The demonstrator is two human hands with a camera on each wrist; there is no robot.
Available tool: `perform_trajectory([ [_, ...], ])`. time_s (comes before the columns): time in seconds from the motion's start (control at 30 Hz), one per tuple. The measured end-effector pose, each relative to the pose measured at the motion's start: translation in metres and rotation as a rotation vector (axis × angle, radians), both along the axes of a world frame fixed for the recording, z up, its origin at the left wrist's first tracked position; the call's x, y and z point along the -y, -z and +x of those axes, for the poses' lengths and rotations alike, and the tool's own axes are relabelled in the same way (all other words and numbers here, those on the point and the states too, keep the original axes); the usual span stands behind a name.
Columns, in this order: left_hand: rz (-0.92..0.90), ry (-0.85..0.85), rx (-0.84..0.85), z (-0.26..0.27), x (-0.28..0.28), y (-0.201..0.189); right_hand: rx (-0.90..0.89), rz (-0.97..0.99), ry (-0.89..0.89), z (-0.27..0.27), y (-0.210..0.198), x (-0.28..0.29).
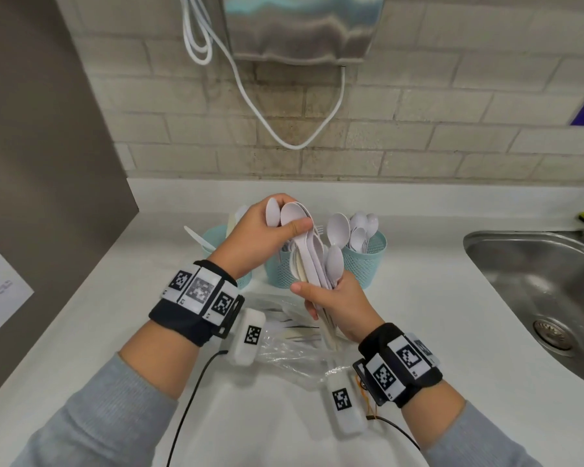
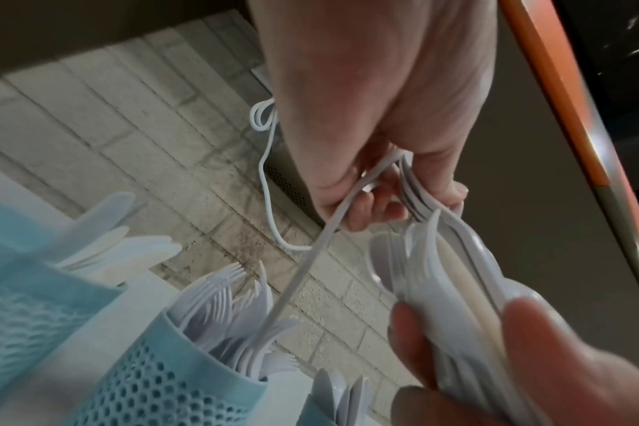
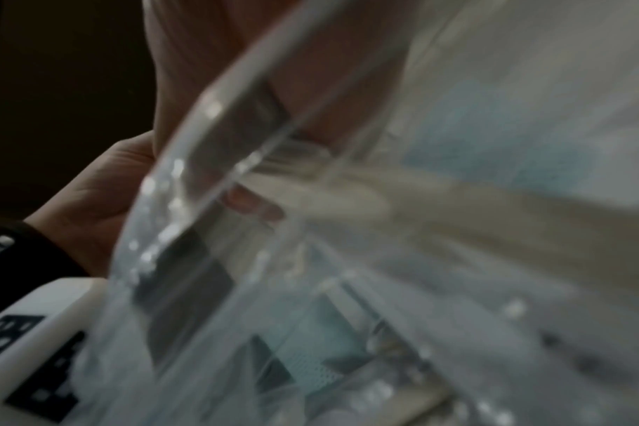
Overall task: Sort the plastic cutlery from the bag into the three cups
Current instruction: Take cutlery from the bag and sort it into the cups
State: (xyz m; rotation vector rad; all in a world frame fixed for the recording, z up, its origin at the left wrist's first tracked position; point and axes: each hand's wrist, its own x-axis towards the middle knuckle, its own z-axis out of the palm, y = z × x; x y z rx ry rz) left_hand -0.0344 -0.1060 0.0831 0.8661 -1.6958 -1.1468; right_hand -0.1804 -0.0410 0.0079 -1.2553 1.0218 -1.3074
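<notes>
Plastic cutlery [image 1: 312, 261], a mixed bundle above the middle cup [image 1: 280, 269], is gripped low by the right hand [image 1: 341, 305] and pinched at the spoon bowls by the left hand [image 1: 267, 230]: sorting step, next likely separating spoons for the right-side cup [image 1: 364, 257].

Matt white plastic spoons [image 1: 309, 254], smooth-surfaced, are gripped by both hands. Just beyond the hands stand pale blue perforated plastic cups [image 1: 364, 261], matt finish. Beneath the wrists lies a clear, glossy, crinkled plastic bag [image 1: 284, 348] on a smooth matt white countertop [image 1: 435, 281]. Right of the right hand: a brushed stainless-steel sink [image 1: 533, 284], dull sheen.
</notes>
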Motion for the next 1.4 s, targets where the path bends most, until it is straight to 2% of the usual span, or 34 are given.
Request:
perform_trajectory([
  [0.1, 0.004, 0.051, -0.098, -0.003, 0.001, -0.004, -0.01, 0.007, 0.04, -0.007, -0.005, -0.002],
  [0.2, 0.048, 0.064, -0.271, -0.007, 0.006, -0.014, -0.045, 0.027, 0.089, -0.016, -0.004, -0.007],
  [0.33, 0.064, 0.075, -0.456, -0.015, 0.019, -0.032, -0.073, 0.041, 0.219, -0.026, 0.003, -0.014],
  [0.47, 0.05, 0.04, -0.513, -0.042, 0.032, -0.039, 0.016, 0.019, 0.366, -0.033, 0.006, -0.017],
  [0.7, 0.123, -0.046, -0.458, -0.121, 0.06, -0.025, 0.142, -0.013, 0.578, -0.046, 0.005, -0.026],
  [0.9, 0.123, 0.039, -0.256, -0.175, 0.064, 0.006, 0.166, -0.032, 0.623, -0.048, 0.007, -0.028],
  [1.0, 0.112, 0.087, -0.043, -0.181, 0.069, 0.031, 0.165, -0.012, 0.614, -0.049, 0.007, -0.028],
  [1.07, 0.071, 0.061, 0.066, -0.179, 0.073, 0.039, 0.15, -0.003, 0.61, -0.05, 0.007, -0.027],
  [1.2, 0.027, 0.082, 0.142, -0.173, 0.076, 0.038, 0.138, -0.002, 0.601, -0.05, 0.009, -0.023],
  [1.33, -0.131, 0.079, 0.474, -0.17, 0.075, 0.036, 0.125, 0.005, 0.579, -0.051, 0.01, -0.021],
  [1.4, -0.188, 0.114, 0.531, -0.168, 0.075, 0.035, 0.115, 0.008, 0.555, -0.051, 0.009, -0.021],
])
